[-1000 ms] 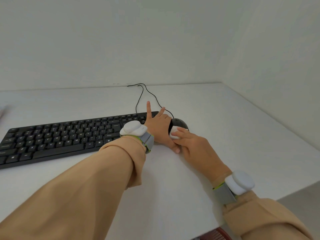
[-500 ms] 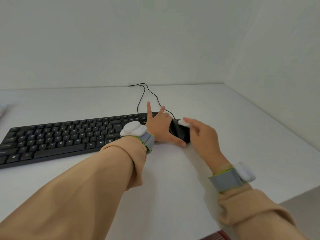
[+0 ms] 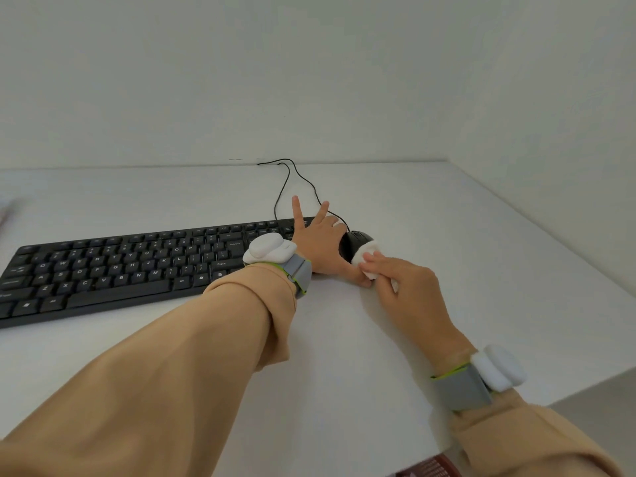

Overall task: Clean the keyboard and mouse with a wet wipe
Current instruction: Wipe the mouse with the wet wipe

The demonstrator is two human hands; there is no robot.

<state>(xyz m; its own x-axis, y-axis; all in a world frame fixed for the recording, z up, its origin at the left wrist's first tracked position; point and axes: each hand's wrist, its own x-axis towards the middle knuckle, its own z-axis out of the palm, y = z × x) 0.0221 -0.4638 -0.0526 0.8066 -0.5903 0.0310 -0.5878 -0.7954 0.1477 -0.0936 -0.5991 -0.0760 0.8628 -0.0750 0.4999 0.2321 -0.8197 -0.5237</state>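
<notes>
- Nearest to me, well on my side of the mouse, a grey strap with a white puck sits on my right wrist.
- My right hand lies just near-right of the mouse. Its fingers are curled in and pinch the wet wipe, a small white wad. I hold nothing else.
- The wipe presses on the mouse's near end, and a bit of it pokes out below my fingers.
- My left thumb runs along the near-left edge of the mouse, right under the wipe and touching or nearly touching it.
- The mouse is black and sits flat on the white table. Its far half shows bare above the wipe.
- My left hand is against the mouse's left side, steadying it. Its fingers are spread and straight, two pointing away from me, with no grip round anything.
- A second white puck is strapped to my left wrist, left of the mouse.
- The keyboard stretches away to the left of the mouse, its right end hidden behind my left hand.
- Beyond the mouse, its cable loops off to the wall.
- As I judge it, I am midway through wiping the mouse: the near end is under the wipe, and the far half and sides are probably left.
- I cannot tell whether the keyboard has been wiped; its keys show no sheen either way.
</notes>
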